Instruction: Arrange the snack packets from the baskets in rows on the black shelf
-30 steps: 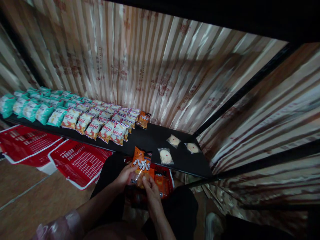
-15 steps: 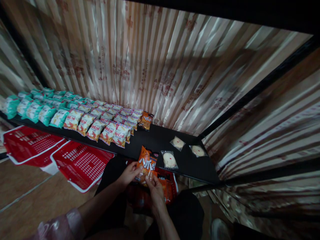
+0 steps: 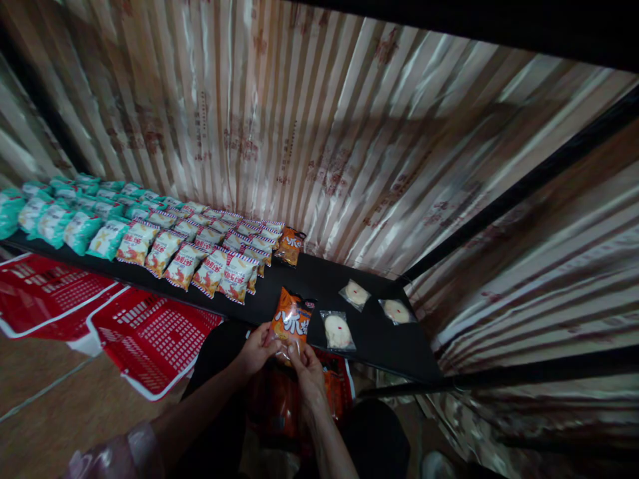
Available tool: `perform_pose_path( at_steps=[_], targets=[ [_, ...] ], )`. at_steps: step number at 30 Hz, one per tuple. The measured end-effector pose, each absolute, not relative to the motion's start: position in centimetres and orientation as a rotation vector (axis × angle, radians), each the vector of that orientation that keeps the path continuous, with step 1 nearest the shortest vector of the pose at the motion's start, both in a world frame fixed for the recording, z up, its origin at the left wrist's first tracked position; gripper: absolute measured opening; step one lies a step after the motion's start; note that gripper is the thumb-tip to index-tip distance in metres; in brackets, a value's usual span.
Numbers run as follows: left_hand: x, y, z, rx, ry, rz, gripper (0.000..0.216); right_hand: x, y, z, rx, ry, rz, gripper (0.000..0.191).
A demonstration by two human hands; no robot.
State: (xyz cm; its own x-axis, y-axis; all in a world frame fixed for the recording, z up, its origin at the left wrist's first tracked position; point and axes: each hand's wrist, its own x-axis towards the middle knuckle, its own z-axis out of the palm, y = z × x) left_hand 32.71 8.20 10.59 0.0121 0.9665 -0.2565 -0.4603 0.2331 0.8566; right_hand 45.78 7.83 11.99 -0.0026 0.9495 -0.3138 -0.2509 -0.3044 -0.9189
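An orange snack bag (image 3: 290, 319) is held between both hands at the front edge of the black shelf (image 3: 319, 279). My left hand (image 3: 257, 349) is closed on its lower left corner, and my right hand (image 3: 305, 369) pinches the bottom right. Below the hands, a red basket (image 3: 349, 380) between the knees contains more orange bags (image 3: 335, 392), partly hidden by the hands. Another orange bag (image 3: 289, 246) stands at the back of the shelf. To its left are rows of white and red snack bags (image 3: 238, 276).
Teal snack bags (image 3: 107, 237) fill the shelf's left end. Three clear packets with round pale contents (image 3: 339, 331) lie on the right. Red baskets (image 3: 150, 332) sit under the shelf at left. A dark frame bar (image 3: 519, 189) slants at right before a pleated curtain (image 3: 329, 133).
Both hands have lifted the orange bag slightly, and its front now faces me more fully. The view has shifted a little.
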Motion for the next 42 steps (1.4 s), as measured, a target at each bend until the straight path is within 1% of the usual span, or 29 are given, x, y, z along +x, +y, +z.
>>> perform_pose_path(
  at_steps=[6, 13, 21, 28, 35, 42],
  targets=[
    [32.5, 9.7, 10.1, 0.675, 0.990, 1.284, 0.057, 45.9, 9.3, 12.3, -1.244, -0.869, 1.574, 0.047],
    [31.8, 11.5, 9.3, 0.673, 1.050, 1.283, 0.057, 45.7, 10.9, 11.0, -1.244, -0.837, 1.523, 0.049],
    [31.7, 13.3, 10.0, 0.731, 1.100, 1.263, 0.060, 45.6, 13.1, 10.2, -1.255, -0.808, 1.516, 0.047],
    [31.3, 14.7, 9.8, 0.836, 1.178, 1.289, 0.049, 45.2, 14.8, 9.9, -1.280, -0.884, 1.496, 0.044],
    [31.1, 16.9, 8.3, 0.975, 1.368, 1.291, 0.043, 44.8, 17.1, 9.4, -1.343, -1.020, 1.388, 0.040],
    [31.7, 19.1, 9.3, 1.181, 1.774, 1.182, 0.036, 45.1, 19.9, 9.6, -1.479, -1.246, 1.211, 0.034]
  ],
)
